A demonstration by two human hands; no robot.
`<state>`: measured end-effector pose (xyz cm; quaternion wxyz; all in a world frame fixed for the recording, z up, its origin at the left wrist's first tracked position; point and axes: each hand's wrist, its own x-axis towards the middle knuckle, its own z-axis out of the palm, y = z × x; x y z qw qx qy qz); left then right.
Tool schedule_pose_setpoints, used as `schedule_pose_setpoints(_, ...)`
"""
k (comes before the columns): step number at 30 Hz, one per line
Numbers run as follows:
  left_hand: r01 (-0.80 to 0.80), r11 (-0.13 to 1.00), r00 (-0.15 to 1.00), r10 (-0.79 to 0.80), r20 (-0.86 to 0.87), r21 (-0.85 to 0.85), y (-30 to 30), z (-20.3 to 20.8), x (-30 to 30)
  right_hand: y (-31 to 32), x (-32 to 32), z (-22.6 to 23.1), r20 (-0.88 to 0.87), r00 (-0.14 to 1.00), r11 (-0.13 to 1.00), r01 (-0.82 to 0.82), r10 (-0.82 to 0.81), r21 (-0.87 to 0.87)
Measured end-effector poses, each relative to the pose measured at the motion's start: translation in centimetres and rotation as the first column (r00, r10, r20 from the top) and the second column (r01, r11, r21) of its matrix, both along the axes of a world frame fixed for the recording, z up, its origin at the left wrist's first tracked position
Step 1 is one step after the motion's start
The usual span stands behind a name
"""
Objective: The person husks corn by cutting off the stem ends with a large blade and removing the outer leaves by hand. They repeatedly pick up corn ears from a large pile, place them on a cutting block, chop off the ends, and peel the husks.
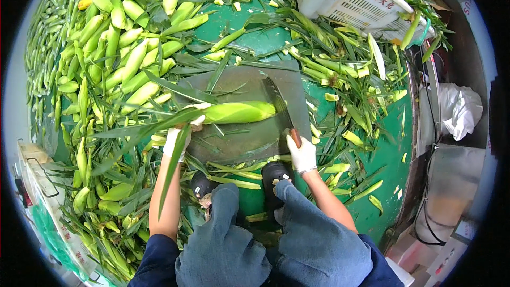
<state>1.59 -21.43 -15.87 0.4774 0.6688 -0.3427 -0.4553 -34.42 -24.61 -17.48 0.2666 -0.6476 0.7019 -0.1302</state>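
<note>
My left hand [176,139], in a white glove, grips an ear of corn [241,112] in its green husk by the leafy end. Long leaves trail from that end to the left, partly covering the fingers. The ear lies across a dark cutting board [241,143], its bare rounded end pointing right. In my right hand [302,155], also gloved in white, is a knife [280,101] with a wooden handle. Its long dark blade slants up and left, right beside the ear's right end; whether it touches the husk I cannot tell.
Many husked ears [127,64] are heaped to the left. Cut stalks and leaves [350,85] litter the green floor [390,165] on the right. A white plastic basket [361,13] of leaves stands at the far right. My dark shoes [276,172] are just below the board.
</note>
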Motion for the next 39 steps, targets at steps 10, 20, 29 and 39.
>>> schedule_pose_setpoints(10, 0.509, 0.848, 0.791, -0.528, -0.310, -0.144, -12.9, 2.7, 2.4, -0.2, -10.7, 3.7, 0.084, 0.847, 0.839, 0.532, -0.525, -0.113)
schedule_pose_setpoints(20, 0.269, 0.897, 0.433, -0.439, 0.787, 0.352, -5.8, 0.0, -10.8, -3.5, -0.1, 9.5, 0.281, 0.944, 0.978, -0.128, 0.171, -0.166)
schedule_pose_setpoints(29, 0.273, 0.855, 0.332, -0.514, 0.791, 0.441, -1.8, 0.8, -9.0, -5.8, 4.0, 10.6, 0.342, 0.861, 0.918, -0.300, 0.377, -0.258)
schedule_pose_setpoints(39, 0.345, 0.937, 0.921, -0.326, -0.214, 0.060, 2.1, 0.0, -3.1, -1.7, -8.1, 0.8, 0.169, 0.882, 0.887, 0.398, -0.440, 0.233)
